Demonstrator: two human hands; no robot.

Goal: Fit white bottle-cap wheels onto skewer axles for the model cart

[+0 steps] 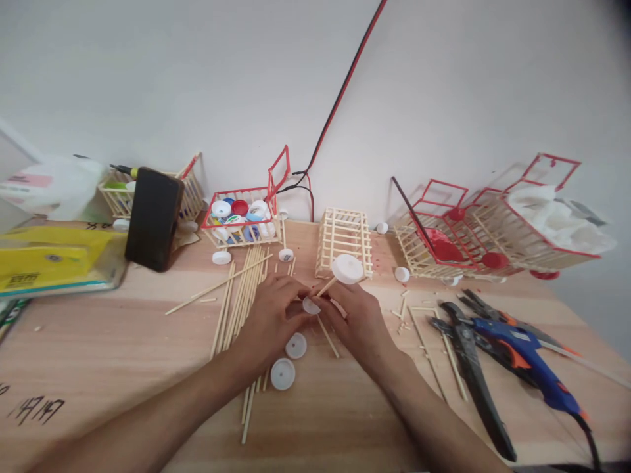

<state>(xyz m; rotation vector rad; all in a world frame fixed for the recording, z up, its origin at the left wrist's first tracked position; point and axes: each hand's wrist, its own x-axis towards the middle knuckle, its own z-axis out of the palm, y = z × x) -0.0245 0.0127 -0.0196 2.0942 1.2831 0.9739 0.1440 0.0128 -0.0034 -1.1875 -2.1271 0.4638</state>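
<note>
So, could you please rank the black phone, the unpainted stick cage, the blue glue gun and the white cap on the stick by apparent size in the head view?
1. Blue glue gun, though it lies nearer the camera.
2-3. Black phone and unpainted stick cage: look alike, not ranked.
4. White cap on the stick.

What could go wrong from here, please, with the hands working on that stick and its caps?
1. The stick is thin and gripped between both hands; pressure from the left hand and right hand on the small cap might snap it.
2. The big cap sits at the stick's far end, close to the bare cage, and could knock it.
3. Two loose caps lie under the left wrist and could be swept away.
</note>
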